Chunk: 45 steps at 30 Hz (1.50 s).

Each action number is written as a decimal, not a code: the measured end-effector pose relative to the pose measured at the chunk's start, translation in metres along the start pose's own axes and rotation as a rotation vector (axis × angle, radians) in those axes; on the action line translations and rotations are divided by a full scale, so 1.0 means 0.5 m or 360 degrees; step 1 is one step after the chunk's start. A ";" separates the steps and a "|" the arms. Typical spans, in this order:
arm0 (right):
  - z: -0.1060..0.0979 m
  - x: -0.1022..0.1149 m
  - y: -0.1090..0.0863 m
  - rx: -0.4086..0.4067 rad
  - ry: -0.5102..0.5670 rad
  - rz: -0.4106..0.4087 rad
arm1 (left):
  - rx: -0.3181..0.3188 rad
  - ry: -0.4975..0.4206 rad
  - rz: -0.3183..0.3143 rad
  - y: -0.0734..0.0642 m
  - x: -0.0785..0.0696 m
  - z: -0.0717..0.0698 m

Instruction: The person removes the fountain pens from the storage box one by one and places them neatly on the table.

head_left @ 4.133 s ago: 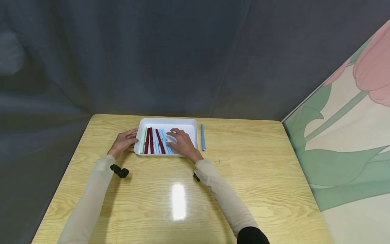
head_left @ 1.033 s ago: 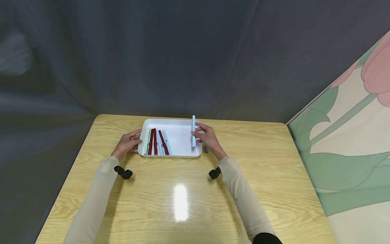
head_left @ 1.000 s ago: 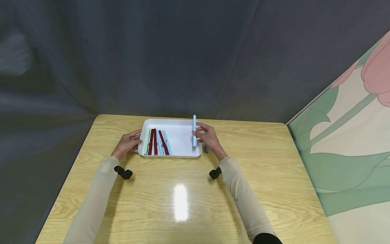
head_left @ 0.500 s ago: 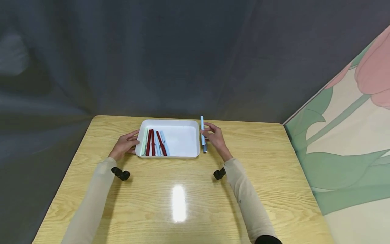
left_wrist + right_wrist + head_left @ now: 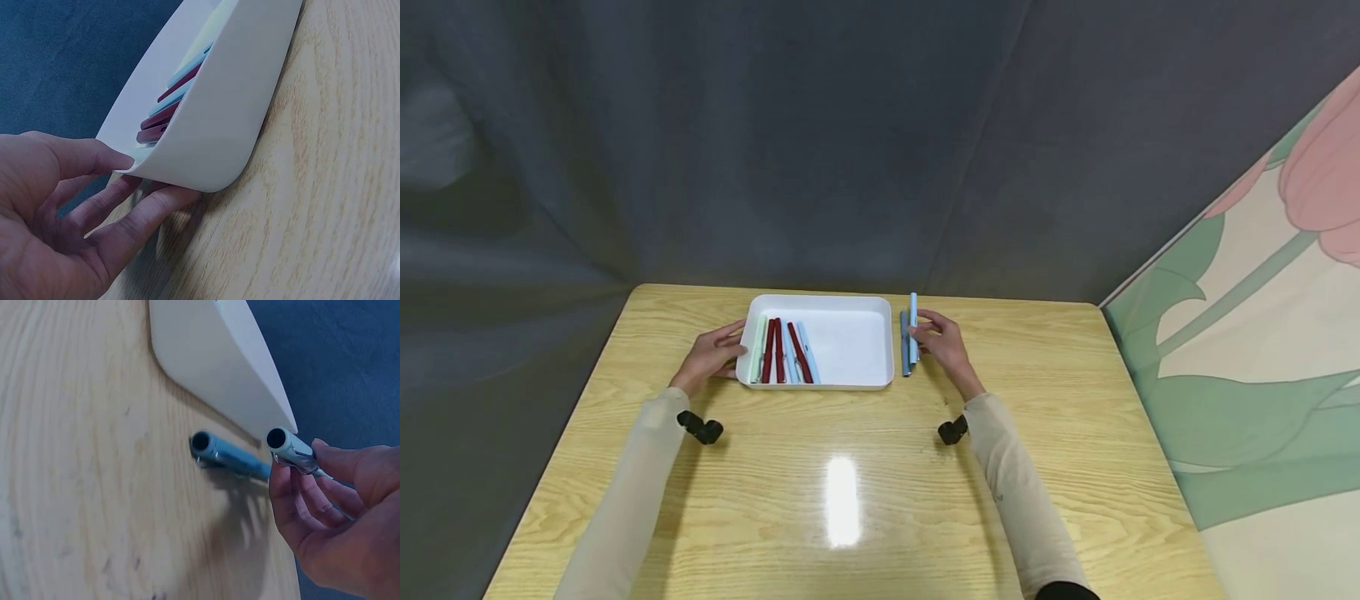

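Observation:
My right hand (image 5: 946, 343) pinches a light blue pen (image 5: 913, 312) with a metal clip, just right of a darker blue pen (image 5: 905, 350) on the table. The right wrist view shows the held pen (image 5: 290, 447) raised above the table, its dark round end facing the camera; the darker pen (image 5: 231, 455) lies below it. At the left end of the white tray (image 5: 850, 383), my left hand (image 5: 707, 358) grips the wall and rim. Inside the tray's left half, pale green, dark red and light blue pens lie side by side, led by a green pen (image 5: 757, 350).
The wooden table (image 5: 760, 483) extends in front of the tray and off to the right. Behind its back edge hangs a dark curtain (image 5: 850, 150). A flower-patterned panel (image 5: 1262, 350) stands along the right side.
My right hand has taken a light blue pen out of the tray and carried it right, over the tray's end and past the darker blue pen. The left hand stays at the tray.

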State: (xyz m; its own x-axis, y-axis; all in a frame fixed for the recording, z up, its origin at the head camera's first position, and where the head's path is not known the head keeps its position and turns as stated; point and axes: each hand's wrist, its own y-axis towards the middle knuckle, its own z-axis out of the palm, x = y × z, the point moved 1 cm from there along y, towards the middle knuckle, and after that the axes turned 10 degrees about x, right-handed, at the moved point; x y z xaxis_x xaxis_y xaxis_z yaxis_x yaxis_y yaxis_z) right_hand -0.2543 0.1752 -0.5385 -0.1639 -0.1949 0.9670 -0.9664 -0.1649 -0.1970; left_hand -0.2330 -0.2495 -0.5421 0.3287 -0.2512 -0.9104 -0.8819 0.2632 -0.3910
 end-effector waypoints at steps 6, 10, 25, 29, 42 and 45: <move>-0.018 -0.016 -0.003 -0.0025 -0.0043 0.0002 | -0.0001 -0.0010 -0.0013 0.000 -0.002 0.001; -0.024 -0.020 -0.006 -0.0029 -0.0055 -0.0028 | -0.0003 -0.0014 -0.0016 0.001 -0.006 0.001; 0.004 -0.037 0.006 -0.0220 -0.0496 0.0076 | -0.0007 -0.0029 -0.0019 0.001 0.000 -0.002; 0.016 -0.024 0.001 -0.0284 -0.0703 0.0164 | -0.0019 -0.0045 -0.0025 0.005 0.002 -0.002; 0.010 0.000 -0.007 -0.0225 -0.0918 0.0275 | -0.0047 -0.0031 -0.0026 0.015 -0.003 0.003; 0.009 -0.001 -0.010 -0.0229 -0.0919 0.0295 | -0.0037 -0.0033 -0.0020 0.014 -0.003 0.003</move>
State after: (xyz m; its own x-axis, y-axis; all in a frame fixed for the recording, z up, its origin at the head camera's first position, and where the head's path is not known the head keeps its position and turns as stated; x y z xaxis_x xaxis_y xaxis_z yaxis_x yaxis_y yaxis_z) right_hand -0.2484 0.1716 -0.5385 -0.2369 -0.7060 0.6674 -0.9557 0.0458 -0.2908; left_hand -0.2394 -0.2457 -0.5437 0.3467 -0.2349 -0.9081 -0.8852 0.2383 -0.3996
